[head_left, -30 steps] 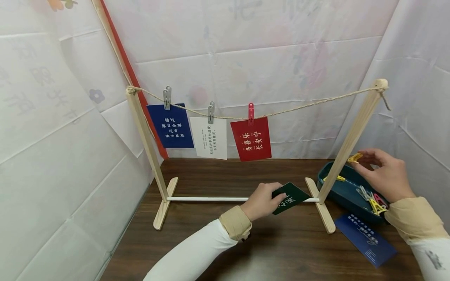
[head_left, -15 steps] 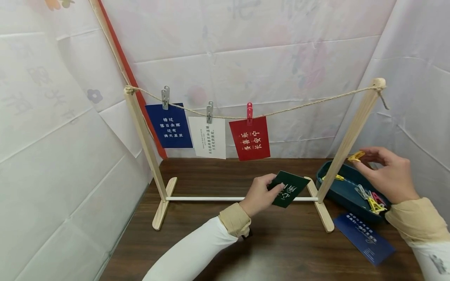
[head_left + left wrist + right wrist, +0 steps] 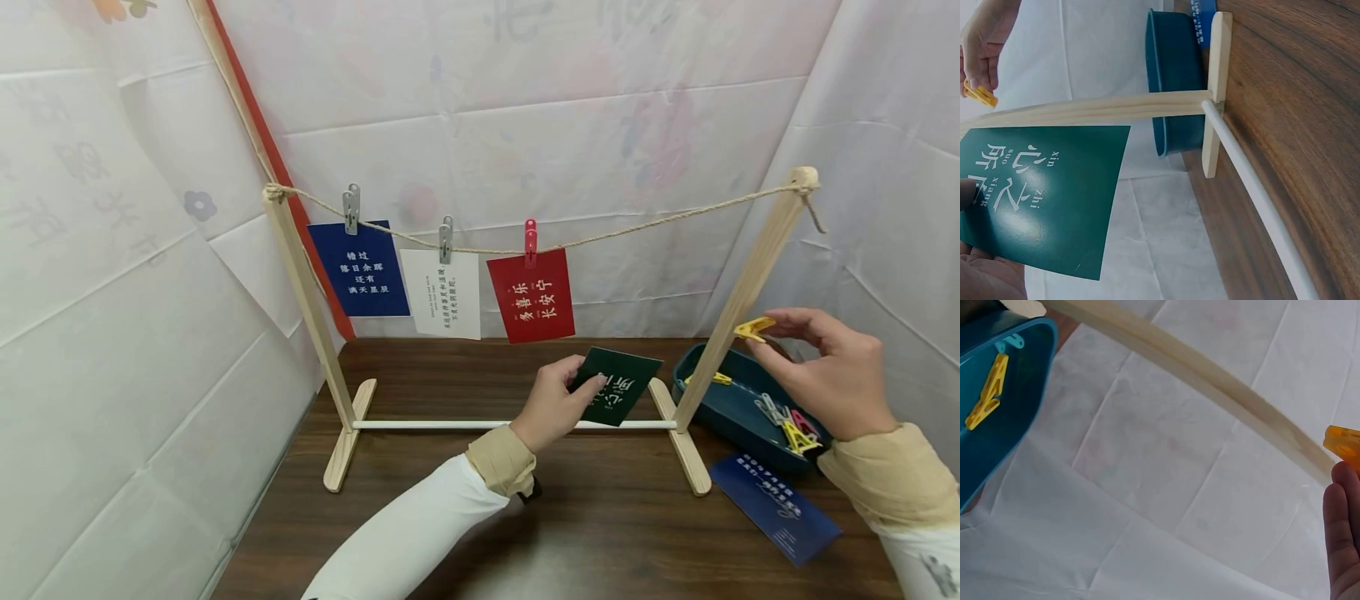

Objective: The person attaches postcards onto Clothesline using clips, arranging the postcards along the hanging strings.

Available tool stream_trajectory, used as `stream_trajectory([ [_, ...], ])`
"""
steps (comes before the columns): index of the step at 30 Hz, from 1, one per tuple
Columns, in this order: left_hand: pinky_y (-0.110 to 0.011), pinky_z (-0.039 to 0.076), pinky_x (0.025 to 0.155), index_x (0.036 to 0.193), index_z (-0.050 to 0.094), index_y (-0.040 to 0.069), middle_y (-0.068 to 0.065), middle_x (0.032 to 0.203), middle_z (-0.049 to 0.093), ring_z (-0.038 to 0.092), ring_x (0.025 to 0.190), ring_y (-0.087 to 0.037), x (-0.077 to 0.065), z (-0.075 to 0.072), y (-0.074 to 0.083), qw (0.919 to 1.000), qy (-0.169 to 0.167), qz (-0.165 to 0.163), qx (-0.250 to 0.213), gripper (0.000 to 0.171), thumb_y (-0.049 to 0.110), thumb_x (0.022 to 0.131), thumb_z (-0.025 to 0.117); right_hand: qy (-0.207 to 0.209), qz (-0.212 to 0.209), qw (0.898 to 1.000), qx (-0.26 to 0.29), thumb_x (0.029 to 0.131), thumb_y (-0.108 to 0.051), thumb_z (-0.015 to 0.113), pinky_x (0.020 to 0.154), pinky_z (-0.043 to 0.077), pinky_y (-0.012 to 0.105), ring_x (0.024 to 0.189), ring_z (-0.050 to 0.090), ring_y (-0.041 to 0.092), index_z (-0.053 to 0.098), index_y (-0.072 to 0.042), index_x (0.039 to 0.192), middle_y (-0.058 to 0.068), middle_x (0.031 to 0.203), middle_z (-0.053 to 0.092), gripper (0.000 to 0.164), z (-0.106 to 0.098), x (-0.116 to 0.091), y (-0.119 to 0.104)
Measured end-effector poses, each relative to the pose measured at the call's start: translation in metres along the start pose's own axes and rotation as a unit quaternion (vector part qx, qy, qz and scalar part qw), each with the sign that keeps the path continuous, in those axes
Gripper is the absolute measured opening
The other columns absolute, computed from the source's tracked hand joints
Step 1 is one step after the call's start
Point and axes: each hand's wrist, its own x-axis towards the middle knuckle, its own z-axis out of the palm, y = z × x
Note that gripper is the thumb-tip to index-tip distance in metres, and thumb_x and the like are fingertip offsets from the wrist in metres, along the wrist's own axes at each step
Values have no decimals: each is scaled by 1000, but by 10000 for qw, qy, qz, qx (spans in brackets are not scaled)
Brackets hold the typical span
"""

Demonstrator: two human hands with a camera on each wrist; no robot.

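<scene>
My left hand [image 3: 553, 402] pinches a dark green card [image 3: 617, 385] with white lettering, thumb on its printed face. The card is tilted, in front of the white crossbar [image 3: 442, 425] and below the twine [image 3: 660, 223]. A yellow clothespin [image 3: 753, 328] is pinched between the thumb and fingers of my right hand [image 3: 832, 367], beside the right wooden post [image 3: 750, 287]. On the twine hang a blue card [image 3: 362, 292], a white card [image 3: 441, 304] and a red card [image 3: 531, 308], each under a clothespin.
Behind the right post a dark teal basket [image 3: 738, 433] holds several yellow, pink and pale clothespins. Another blue card [image 3: 776, 507] lies on the wooden table [image 3: 600, 533] in front of it. White cloth [image 3: 570, 108] hangs round the back and sides.
My left hand has raised the green card and turned its face more toward the head camera. My right hand has moved the yellow clothespin slightly up and left.
</scene>
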Motion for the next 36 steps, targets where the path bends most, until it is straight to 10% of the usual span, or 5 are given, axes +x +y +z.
stream_trajectory([
  [7,-23,54,66,102,63,-4,-18,93,70,69,82,-28,3,-5,29,9998,104,173,21,12,1,92,60,142,-179,9996,135,59,13,81,81,39,6,87,56,-14,70,2,99,19,87,68,43,1,6,-15],
  [36,-31,56,70,104,63,-5,-19,94,70,69,84,-29,24,-13,46,9975,310,558,-306,13,1,92,60,141,-614,9971,431,59,13,81,88,42,12,93,58,-9,69,4,99,20,94,70,43,0,31,-51],
])
